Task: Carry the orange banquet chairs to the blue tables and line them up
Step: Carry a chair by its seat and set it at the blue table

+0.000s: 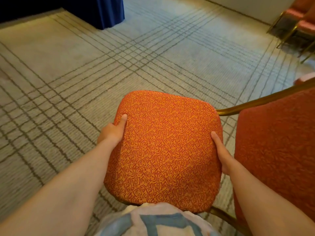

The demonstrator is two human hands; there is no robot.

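Observation:
An orange banquet chair (pixel 163 150) with a swirl-patterned seat cushion fills the centre, seen from above. My left hand (pixel 114 130) grips the cushion's left edge, thumb on top. My right hand (pixel 221 154) grips its right edge. The chair's legs are hidden under the seat. A blue table skirt (pixel 105 11) hangs at the top left, well ahead of the chair.
A second orange chair (pixel 276 147) with a gold frame stands close on the right. More chairs with gold legs (pixel 293 29) are grouped at the top right by the wall. Grey carpet with dark grid lines (pixel 68 74) spreads between me and the blue skirt.

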